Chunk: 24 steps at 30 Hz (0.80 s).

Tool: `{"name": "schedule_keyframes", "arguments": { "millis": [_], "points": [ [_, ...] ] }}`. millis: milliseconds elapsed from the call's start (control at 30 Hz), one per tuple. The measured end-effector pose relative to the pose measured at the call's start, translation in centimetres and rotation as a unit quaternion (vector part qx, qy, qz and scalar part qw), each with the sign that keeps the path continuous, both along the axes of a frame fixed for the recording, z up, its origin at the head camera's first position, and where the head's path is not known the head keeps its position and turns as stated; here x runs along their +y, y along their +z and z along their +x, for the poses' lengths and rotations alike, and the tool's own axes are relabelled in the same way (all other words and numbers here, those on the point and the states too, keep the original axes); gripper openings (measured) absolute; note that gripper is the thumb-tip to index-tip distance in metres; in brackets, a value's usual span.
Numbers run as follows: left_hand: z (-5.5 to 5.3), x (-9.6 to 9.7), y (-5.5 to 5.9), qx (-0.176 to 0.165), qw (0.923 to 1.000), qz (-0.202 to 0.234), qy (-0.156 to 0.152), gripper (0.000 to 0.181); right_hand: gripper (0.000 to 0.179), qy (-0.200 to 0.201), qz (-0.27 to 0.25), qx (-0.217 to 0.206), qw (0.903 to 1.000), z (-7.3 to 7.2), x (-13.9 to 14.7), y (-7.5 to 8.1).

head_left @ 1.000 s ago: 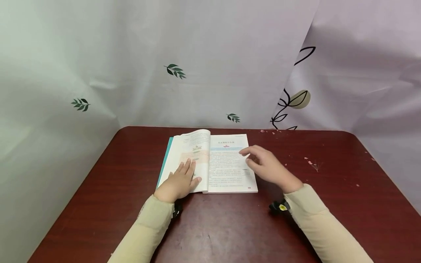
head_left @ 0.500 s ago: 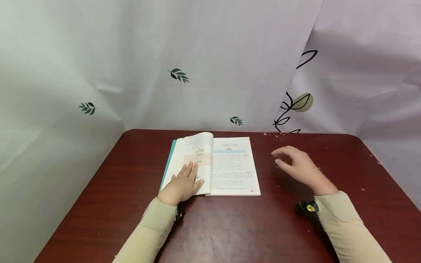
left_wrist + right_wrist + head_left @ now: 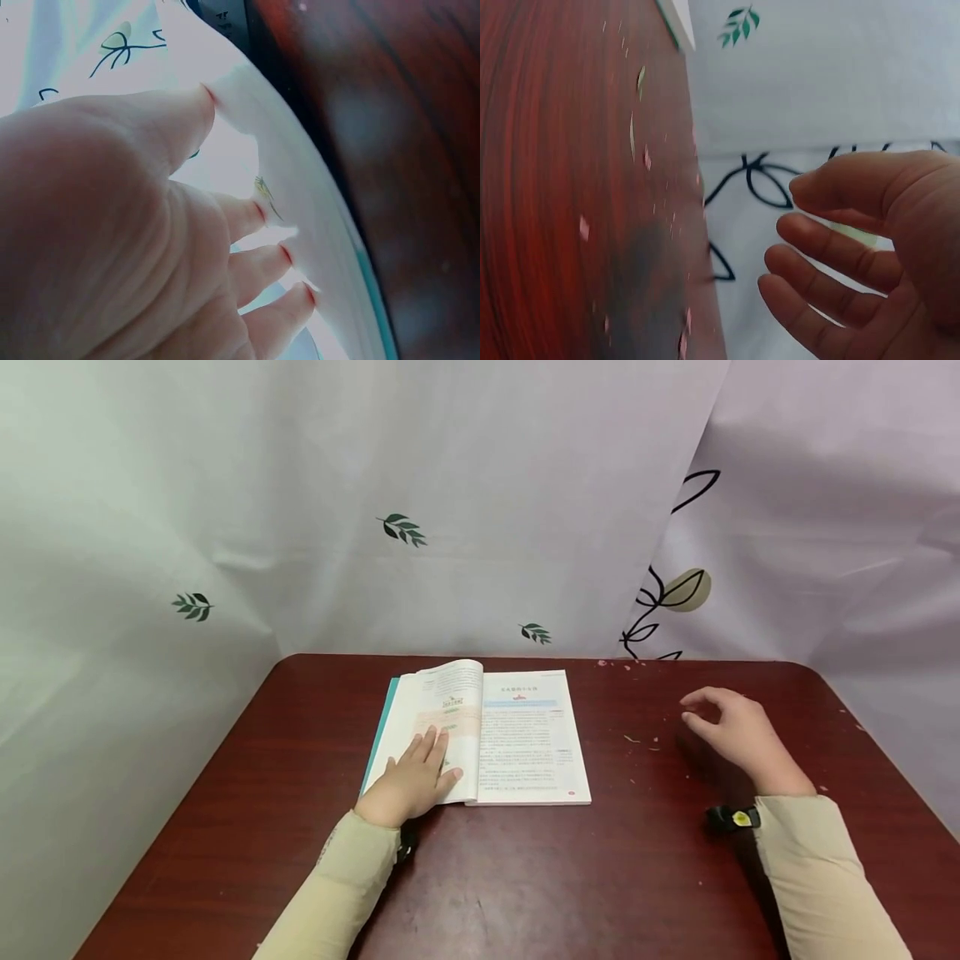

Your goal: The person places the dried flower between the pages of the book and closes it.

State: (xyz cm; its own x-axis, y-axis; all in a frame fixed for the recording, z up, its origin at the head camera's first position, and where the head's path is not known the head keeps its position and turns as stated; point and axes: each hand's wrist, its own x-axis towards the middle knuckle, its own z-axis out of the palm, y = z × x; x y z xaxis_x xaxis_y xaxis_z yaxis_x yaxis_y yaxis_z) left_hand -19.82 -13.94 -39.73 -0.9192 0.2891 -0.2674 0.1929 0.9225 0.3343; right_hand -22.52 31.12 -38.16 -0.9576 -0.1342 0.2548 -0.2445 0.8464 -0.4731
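Observation:
An open book with a teal cover edge lies on the dark red table, its left-hand page bulging near the spine. My left hand rests with spread fingers on the lower part of that left page. In the left wrist view, the fingertips of the left hand meet the pale page. Off to the right of the book, my right hand hovers over the table, fingers loosely bent and holding nothing. The right wrist view shows that hand with a gap between thumb and fingers.
Small pink and pale scraps are scattered on the table at its right side. A white curtain with leaf prints hangs behind the table and along both sides. The book's corner shows at the top of the right wrist view.
My right hand has moved from over the right page out to the right, away from the book. The left hand has stayed on the left page.

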Motion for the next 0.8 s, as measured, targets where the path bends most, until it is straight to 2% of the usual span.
{"name": "schedule_keyframes", "arguments": {
  "millis": [233,467,667,800],
  "points": [
    [0.0,-0.1,0.1,-0.006,0.9999,0.007,0.004,0.07,0.021,-0.039,0.024,-0.024,0.9986,0.1,2.6,-0.1],
    [-0.1,-0.1,-0.1,-0.002,1.0,0.004,0.004,0.07,0.023,-0.092,0.029,-0.094,0.9909,0.6,4.7,-0.3],
    [-0.3,-0.3,-0.2,0.002,1.0,-0.002,0.003,0.071,0.025,-0.091,0.044,-0.171,0.98,0.5,5.2,-0.5],
    [-0.4,-0.4,-0.3,0.005,1.0,-0.002,0.003,0.071,0.027,-0.091,0.051,-0.2,0.9743,0.4,5.3,-0.5]
  ]
}}
